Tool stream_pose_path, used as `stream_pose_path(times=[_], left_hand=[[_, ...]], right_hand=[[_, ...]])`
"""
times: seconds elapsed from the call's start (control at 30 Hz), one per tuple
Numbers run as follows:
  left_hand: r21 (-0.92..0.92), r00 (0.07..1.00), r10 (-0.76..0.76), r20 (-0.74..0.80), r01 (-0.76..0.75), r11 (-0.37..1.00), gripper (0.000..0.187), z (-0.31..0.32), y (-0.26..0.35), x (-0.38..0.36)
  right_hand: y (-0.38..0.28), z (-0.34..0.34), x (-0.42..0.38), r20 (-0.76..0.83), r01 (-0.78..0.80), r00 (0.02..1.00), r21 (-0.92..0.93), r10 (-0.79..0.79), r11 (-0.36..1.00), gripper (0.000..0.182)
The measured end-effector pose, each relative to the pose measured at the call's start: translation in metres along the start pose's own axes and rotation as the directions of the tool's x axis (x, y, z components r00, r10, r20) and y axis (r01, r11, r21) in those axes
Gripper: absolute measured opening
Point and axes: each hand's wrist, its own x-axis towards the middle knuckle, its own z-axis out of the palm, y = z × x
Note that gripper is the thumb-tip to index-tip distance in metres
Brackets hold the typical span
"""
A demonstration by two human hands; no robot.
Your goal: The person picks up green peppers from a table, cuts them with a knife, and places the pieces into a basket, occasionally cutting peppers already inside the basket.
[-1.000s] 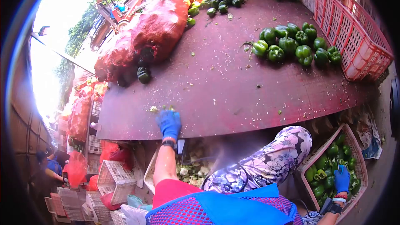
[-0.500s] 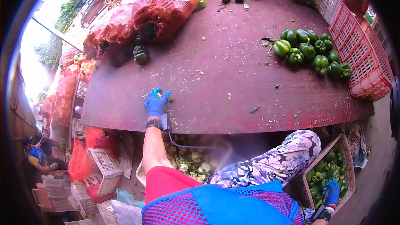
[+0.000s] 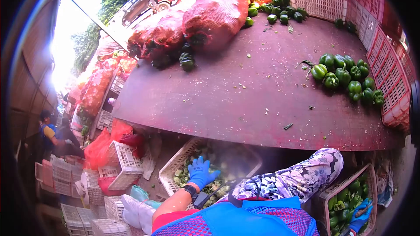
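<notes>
My left hand (image 3: 201, 174), in a blue glove, is held palm down with spread fingers over a crate (image 3: 171, 169) below the table edge. Pale and green pepper scraps (image 3: 221, 172) lie in that crate, and nothing shows in the hand. At the lower right, my right hand (image 3: 359, 219), also gloved in blue, is over a crate (image 3: 373, 179) of green bell peppers (image 3: 343, 203). Its fingers are curled around something small and brownish that I cannot make out. On the table, a cluster of green bell peppers (image 3: 343, 77) sits to the right.
A reddish table (image 3: 227, 96) spans the middle, with scattered bits on it. Full red mesh sacks (image 3: 216, 15) stand at its far left, near more peppers (image 3: 280, 8). Plastic crates (image 3: 387, 76) line the right edge. Stacked crates (image 3: 124, 164) and a seated person (image 3: 52, 133) are at left.
My left hand has gone from the tabletop down to the scrap crate, its fingers now spread. My right hand has turned over the pepper crate. The whole view has shifted left.
</notes>
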Motion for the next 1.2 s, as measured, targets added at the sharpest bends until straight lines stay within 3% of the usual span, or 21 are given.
stream_pose_path(times=[0.03,0.07,0.1,0.13,0.17,0.2,0.23,0.27,0.3,0.37,0.43,0.53,0.6,0.7,0.8,0.9,1.0,1.07,1.13,1.17,1.2], left_hand=[[-0.097,0.976,-0.101,0.191,0.121,0.988,0.043,-0.005,0.005,0.007],[-0.175,0.909,-0.161,0.385,0.243,0.954,0.045,-0.009,0.013,0.016],[-0.251,0.986,-0.085,0.144,0.12,0.961,0.04,-0.007,0.023,0.026],[-0.219,0.999,-0.006,0.042,0.015,0.976,0.037,-0.026,0.041,0.046],[-0.268,0.993,0.098,-0.067,-0.112,0.957,0.034,-0.044,0.062,0.072],[-0.291,0.977,0.161,-0.14,-0.196,0.936,0.033,-0.056,0.087,0.099],[-0.338,0.952,0.231,-0.203,-0.289,0.896,0.022,-0.063,0.116,0.131],[-0.46,0.888,0.292,-0.355,-0.438,0.772,0.023,-0.073,0.153,0.161],[-0.468,0.852,0.384,-0.356,-0.518,0.716,0.041,-0.078,0.191,0.194],[-0.451,0.695,0.498,-0.519,-0.717,0.531,0.048,-0.07,0.266,0.256],[-0.396,0.693,0.553,-0.462,-0.719,0.571,0.054,-0.094,0.346,0.292],[-0.343,0.635,0.532,-0.561,-0.763,0.548,0.07,-0.092,0.444,0.346],[-0.229,0.723,0.528,-0.446,-0.663,0.713,0.076,-0.076,0.489,0.37],[-0.377,0.9,0.42,-0.115,-0.43,0.82,0.084,-0.114,0.51,0.359],[-0.337,0.883,0.359,-0.302,-0.451,0.826,0.07,-0.092,0.504,0.37],[-0.245,0.901,0.388,-0.196,-0.428,0.87,0.061,-0.114,0.509,0.373],[-0.149,0.827,0.423,-0.37,-0.502,0.852,0.058,-0.108,0.512,0.368],[-0.303,0.846,0.328,-0.421,-0.472,0.828,0.058,-0.091,0.508,0.369],[-0.529,0.885,0.206,-0.417,-0.421,0.737,0.06,-0.075,0.498,0.372],[-0.646,0.927,0.196,-0.32,-0.364,0.671,0.057,-0.069,0.492,0.369],[-0.992,0.931,0.36,-0.064,-0.1,0.082,0.051,-0.055,0.484,0.362]], right_hand=[[-0.015,-0.021,0.026,0.036,-0.073,0.997,-0.015,0.074,0.997,0.042],[-0.024,-0.041,0.054,0.206,-0.23,0.949,-0.058,0.237,0.971,0.042],[-0.028,-0.067,0.086,0.352,-0.363,0.854,-0.123,0.383,0.924,0.042],[-0.034,-0.09,0.102,0.469,-0.464,0.729,-0.198,0.499,0.864,0.041],[-0.023,-0.062,0.065,0.315,-0.378,0.849,-0.202,0.425,0.904,0.038],[-0.015,-0.041,0.042,0.399,-0.372,0.819,-0.175,0.411,0.911,0.034],[-0.01,-0.025,0.028,0.381,-0.276,0.859,-0.218,0.342,0.936,0.033],[-0.003,-0.003,0.008,0.255,-0.171,0.942,-0.191,0.217,0.967,0.033],[-0.004,0.003,-0.001,0.247,-0.142,0.949,-0.212,0.194,0.967,0.032],[-0.01,0.002,-0.009,0.207,-0.105,0.965,-0.247,0.158,0.963,0.033],[-0.013,-0.019,-0.006,0.174,-0.048,0.979,-0.314,0.107,0.948,0.036],[-0.016,-0.042,0.002,0.091,-0.057,0.992,-0.324,0.091,0.944,0.038],[-0.017,-0.051,0.009,0.038,-0.076,0.994,-0.398,0.099,0.914,0.037],[-0.008,-0.021,-0.016,0.02,-0.015,0.999,-0.449,0.027,0.893,0.029],[0.0,-0.015,-0.019,0.144,0.074,0.99,-0.509,0.0,0.857,0.028],[0.008,-0.005,-0.023,0.273,0.087,0.96,-0.502,0.062,0.86,0.03],[0.011,0.003,-0.027,0.344,0.087,0.93,-0.544,0.127,0.834,0.031],[0.008,0.004,-0.029,0.382,0.078,0.906,-0.573,0.182,0.816,0.03],[0.008,0.001,-0.028,0.381,0.112,0.912,-0.585,0.15,0.803,0.031],[0.008,0.0,-0.029,0.369,0.125,0.92,-0.591,0.13,0.797,0.032],[0.007,-0.001,-0.029,0.352,0.137,0.93,-0.598,0.105,0.789,0.033]])
